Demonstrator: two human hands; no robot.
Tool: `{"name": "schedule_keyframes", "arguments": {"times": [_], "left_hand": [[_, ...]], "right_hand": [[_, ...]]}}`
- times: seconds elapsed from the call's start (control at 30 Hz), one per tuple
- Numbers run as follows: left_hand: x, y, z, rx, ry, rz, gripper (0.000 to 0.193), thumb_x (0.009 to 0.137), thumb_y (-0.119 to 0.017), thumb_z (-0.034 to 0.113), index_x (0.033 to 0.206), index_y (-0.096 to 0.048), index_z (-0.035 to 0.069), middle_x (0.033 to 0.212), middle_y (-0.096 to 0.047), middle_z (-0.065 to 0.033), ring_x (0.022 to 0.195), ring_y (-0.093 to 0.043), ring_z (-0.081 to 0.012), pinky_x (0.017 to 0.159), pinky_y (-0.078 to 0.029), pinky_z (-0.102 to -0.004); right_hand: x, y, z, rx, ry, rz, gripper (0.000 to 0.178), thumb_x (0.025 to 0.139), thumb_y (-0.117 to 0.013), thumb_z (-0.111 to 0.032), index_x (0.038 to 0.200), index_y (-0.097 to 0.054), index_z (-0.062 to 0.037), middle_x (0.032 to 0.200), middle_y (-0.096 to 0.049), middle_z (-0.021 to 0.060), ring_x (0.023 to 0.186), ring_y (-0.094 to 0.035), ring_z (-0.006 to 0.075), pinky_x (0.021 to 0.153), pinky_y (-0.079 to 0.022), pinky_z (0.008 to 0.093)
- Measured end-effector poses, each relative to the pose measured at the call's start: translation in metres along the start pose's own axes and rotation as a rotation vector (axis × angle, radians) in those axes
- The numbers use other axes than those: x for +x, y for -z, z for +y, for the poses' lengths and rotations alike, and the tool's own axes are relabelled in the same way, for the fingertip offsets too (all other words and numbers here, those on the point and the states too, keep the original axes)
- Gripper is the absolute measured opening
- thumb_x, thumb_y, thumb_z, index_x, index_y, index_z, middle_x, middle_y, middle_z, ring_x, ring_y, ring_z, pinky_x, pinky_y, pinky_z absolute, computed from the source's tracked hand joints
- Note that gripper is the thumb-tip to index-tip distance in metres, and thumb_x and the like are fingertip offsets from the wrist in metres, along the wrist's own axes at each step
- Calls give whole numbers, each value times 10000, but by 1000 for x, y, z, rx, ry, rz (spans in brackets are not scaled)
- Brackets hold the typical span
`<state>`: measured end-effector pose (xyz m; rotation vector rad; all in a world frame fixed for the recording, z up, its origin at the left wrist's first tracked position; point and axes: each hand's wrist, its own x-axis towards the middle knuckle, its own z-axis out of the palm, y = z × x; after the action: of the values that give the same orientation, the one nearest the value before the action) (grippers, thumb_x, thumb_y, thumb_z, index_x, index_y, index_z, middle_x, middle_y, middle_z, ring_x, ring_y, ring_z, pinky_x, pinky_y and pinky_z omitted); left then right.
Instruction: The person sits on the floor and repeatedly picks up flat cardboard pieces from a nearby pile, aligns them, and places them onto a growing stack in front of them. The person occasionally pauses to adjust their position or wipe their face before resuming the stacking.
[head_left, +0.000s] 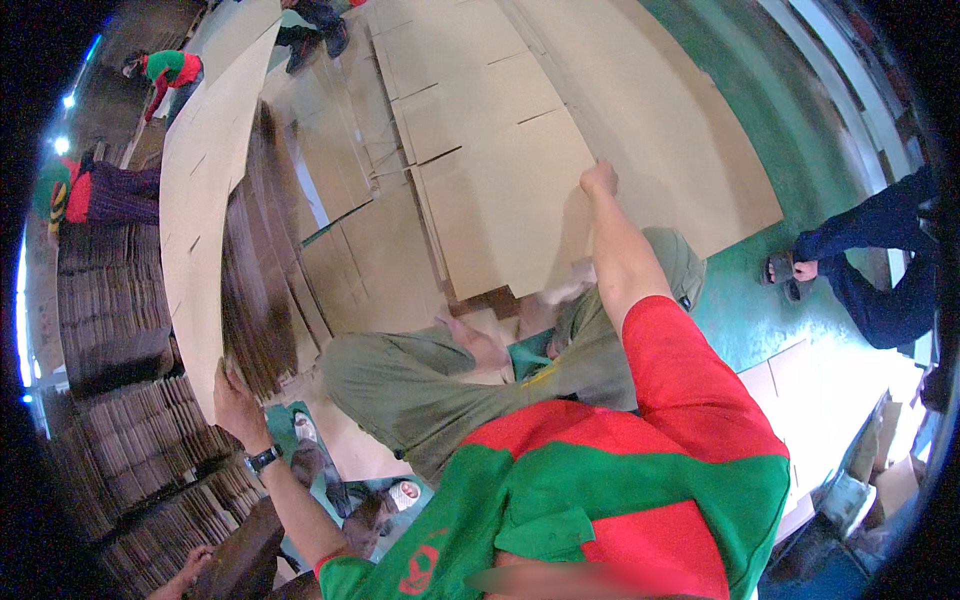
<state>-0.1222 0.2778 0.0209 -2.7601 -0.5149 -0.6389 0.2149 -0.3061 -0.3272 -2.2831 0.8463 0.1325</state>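
Observation:
My left hand, with a dark watch on its wrist, is closed on the lower end of a long slotted cardboard sheet that stands tilted at my left. My right arm reaches forward, and my right hand is closed at the right edge of a flat slotted cardboard sheet in front of me. Under that edge and to its right spreads a wide plain cardboard sheet. The fingertips of my right hand are partly hidden. My bent legs are folded close to the near edge of the sheets.
High stacks of cardboard stand at the left. Two people in red and green shirts bend at the far left. Another person's dark-clad legs are on the green floor at the right. A person's dark shoes show at the far end.

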Motion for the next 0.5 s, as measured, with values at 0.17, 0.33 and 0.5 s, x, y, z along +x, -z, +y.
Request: {"name": "schedule_keyframes", "arguments": {"times": [0.17, 0.33, 0.5], "left_hand": [[15, 18, 45, -50, -75, 49, 289, 998, -556, 275, 1158, -679, 68, 1045, -715, -138, 914, -683, -315, 759, -540, -392], [21, 31, 55, 63, -86, 62, 273, 988, -576, 278, 1138, -692, 81, 1032, -719, -121, 910, -684, -292, 756, -541, -385], [22, 24, 43, 51, -141, 57, 260, 993, -567, 262, 1126, -690, 75, 1032, -716, -128, 907, -684, -296, 754, -542, -387]], "right_hand": [[7, 0, 0, 14, 4, -36, 454, 888, -543, -167, 1333, -555, -76, 1365, -556, 179, 1276, -523, 349, 1039, -451, 476], [9, 6, -3, 50, -27, -8, 447, 871, -579, -166, 1303, -575, -51, 1329, -583, 187, 1258, -542, 353, 1032, -457, 470], [-5, 26, -21, 89, -93, -89, 411, 874, -625, -271, 1204, -653, -28, 1260, -630, 196, 1204, -584, 355, 1011, -468, 477]]}}
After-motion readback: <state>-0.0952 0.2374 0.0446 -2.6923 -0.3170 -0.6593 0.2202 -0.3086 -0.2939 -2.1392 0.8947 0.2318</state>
